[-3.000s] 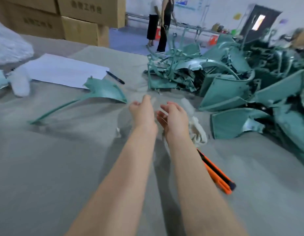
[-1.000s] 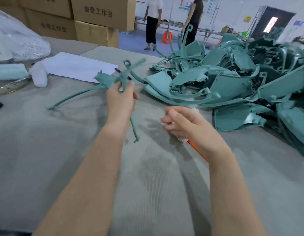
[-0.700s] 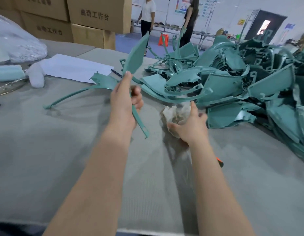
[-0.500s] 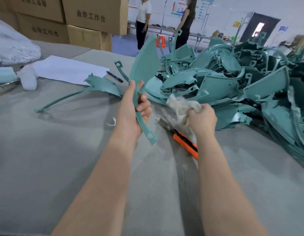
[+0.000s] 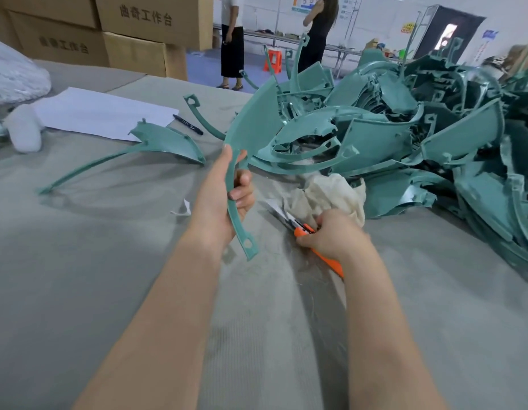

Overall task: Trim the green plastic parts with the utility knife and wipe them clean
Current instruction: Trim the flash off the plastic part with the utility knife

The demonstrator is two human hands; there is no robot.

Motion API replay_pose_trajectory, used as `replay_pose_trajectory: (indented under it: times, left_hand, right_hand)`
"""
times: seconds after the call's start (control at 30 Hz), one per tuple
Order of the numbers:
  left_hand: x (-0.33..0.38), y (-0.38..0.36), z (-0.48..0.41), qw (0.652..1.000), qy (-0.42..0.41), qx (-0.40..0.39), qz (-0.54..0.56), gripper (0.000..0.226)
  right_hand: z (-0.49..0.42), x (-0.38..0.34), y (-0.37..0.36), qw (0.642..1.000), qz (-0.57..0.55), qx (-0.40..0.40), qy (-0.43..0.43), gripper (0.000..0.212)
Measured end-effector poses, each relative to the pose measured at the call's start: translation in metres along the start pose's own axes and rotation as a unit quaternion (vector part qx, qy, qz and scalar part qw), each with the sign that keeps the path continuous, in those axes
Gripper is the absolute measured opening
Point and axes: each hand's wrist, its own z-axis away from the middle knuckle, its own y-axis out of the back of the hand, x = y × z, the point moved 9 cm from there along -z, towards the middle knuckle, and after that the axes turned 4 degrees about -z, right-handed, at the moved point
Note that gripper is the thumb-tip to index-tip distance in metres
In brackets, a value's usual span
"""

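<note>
Grey fabric-covered table filling near and middle field.
Far right: large tangled pile of green plastic parts, heaped on the table.
Far left: stacked cardboard boxes with printed characters; two people standing beyond the table's far edge.
White paper sheet flat on the table, far left.
Held green part raised off the table at centre: broad curved panel at the far end, narrow strip with a slotted tab at the near end.
Left hand clamped on that strip, thumb along one side, fingers curled round the other.
Loose green part lying left of the held one, long thin tail toward near left.
Crumpled off-white cloth on the table at the near edge of the pile, touching the right hand.
Right hand down at table level, fingers curled round the orange utility knife; blade out, pointing far-left.
Black pen beside the paper's right edge.
Small white scrap just left of the left hand.
</note>
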Motion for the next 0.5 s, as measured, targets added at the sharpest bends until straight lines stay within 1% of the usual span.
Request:
replay_pose_trajectory:
  times: [0.07,0.13,0.2,0.23,0.3,0.37,0.43,0.5]
  left_hand:
    - [0.002,0.004,0.000,1.000,-0.005,0.008,-0.010,0.032]
    - [0.006,0.009,0.000,1.000,-0.015,0.019,-0.020,0.031]
    - [0.010,0.014,-0.001,0.999,-0.020,0.030,-0.028,0.029]
    - [0.010,0.016,-0.001,0.999,-0.020,0.034,-0.031,0.029]
    - [0.010,0.019,-0.002,0.999,-0.015,0.039,-0.033,0.028]
    - [0.009,0.020,-0.002,0.998,-0.013,0.042,-0.036,0.028]
    - [0.010,0.021,-0.003,0.998,-0.015,0.047,-0.039,0.028]
    - [0.009,0.021,-0.004,0.998,-0.014,0.051,-0.041,0.026]
  right_hand:
    - [0.003,-0.006,0.011,0.998,-0.042,0.040,0.037,0.042]
    - [0.008,-0.013,0.031,0.986,-0.100,0.109,0.082,0.046]
    - [0.009,-0.017,0.047,0.969,-0.144,0.164,0.112,0.041]
    - [0.007,-0.018,0.050,0.965,-0.157,0.174,0.117,0.036]
    - [-0.001,-0.016,0.046,0.964,-0.175,0.167,0.111,0.027]
    - [-0.005,-0.013,0.038,0.960,-0.211,0.155,0.096,0.024]
    - [-0.007,-0.010,0.035,0.953,-0.240,0.162,0.094,0.021]
    - [-0.008,-0.008,0.032,0.949,-0.254,0.164,0.089,0.023]
